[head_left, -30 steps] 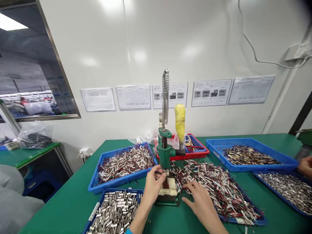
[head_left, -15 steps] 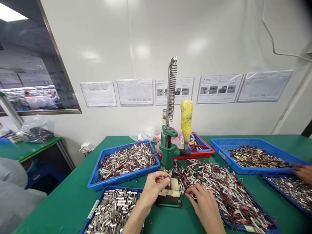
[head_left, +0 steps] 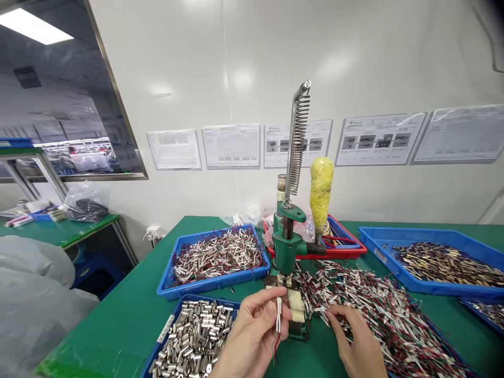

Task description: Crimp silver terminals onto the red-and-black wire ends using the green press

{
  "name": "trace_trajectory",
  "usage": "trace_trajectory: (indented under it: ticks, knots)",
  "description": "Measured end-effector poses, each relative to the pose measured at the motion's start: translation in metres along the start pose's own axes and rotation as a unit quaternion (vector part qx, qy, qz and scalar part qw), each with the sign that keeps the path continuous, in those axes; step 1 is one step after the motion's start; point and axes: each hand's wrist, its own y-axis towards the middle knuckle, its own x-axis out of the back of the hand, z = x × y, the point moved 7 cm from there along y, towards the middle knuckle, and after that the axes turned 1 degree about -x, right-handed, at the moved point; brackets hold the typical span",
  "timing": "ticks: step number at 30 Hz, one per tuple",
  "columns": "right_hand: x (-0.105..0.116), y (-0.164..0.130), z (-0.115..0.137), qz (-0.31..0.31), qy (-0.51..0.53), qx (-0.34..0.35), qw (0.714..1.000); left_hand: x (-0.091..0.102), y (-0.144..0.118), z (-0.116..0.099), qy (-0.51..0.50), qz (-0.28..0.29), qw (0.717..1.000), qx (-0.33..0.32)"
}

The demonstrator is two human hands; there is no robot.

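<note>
My left hand (head_left: 252,336): fingers pinched on 1 crimped wire piece (head_left: 279,315), metal tube upright, red lead hanging below fingertips, just in front of green press (head_left: 289,247). Best keep pinch low on tube, hold it vertical. My right hand (head_left: 360,344): fingers curled, tips in loose wire pile (head_left: 378,310); cannot tell if gripping any. Press die hidden behind my left fingers; right wrist cut off at frame edge.

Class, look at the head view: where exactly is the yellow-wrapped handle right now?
The yellow-wrapped handle stands upright right of centre, just right of the green press and its coil spring, in front of the red tray by the wall.
</note>
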Motion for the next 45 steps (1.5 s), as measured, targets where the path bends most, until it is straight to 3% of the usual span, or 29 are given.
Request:
trace_trajectory:
  ticks: [6, 10, 14, 24, 32, 45]
  knots:
    - [-0.005, -0.003, 0.003, 0.018, -0.047, 0.111, 0.993, -0.001, -0.005, -0.007, -0.017, 0.026, 0.999, -0.029]
    - [-0.008, -0.007, 0.011, 0.019, -0.082, 0.21, 0.974, -0.004, -0.013, -0.011, -0.022, 0.047, 0.998, -0.021]
    - [-0.013, -0.009, 0.013, 0.034, -0.122, 0.263, 0.956, -0.01, -0.019, -0.013, -0.009, 0.073, 0.997, -0.001]
    - [-0.022, -0.009, 0.006, 0.051, -0.153, 0.256, 0.953, -0.023, -0.039, -0.02, 0.031, 0.107, 0.994, 0.016]
    - [-0.026, -0.009, -0.002, 0.076, -0.149, 0.235, 0.958, -0.031, -0.053, -0.028, 0.053, 0.089, 0.994, 0.036]
    - [-0.027, -0.011, -0.008, 0.089, -0.146, 0.222, 0.96, -0.041, -0.06, -0.036, 0.0, 0.062, 0.996, 0.058]
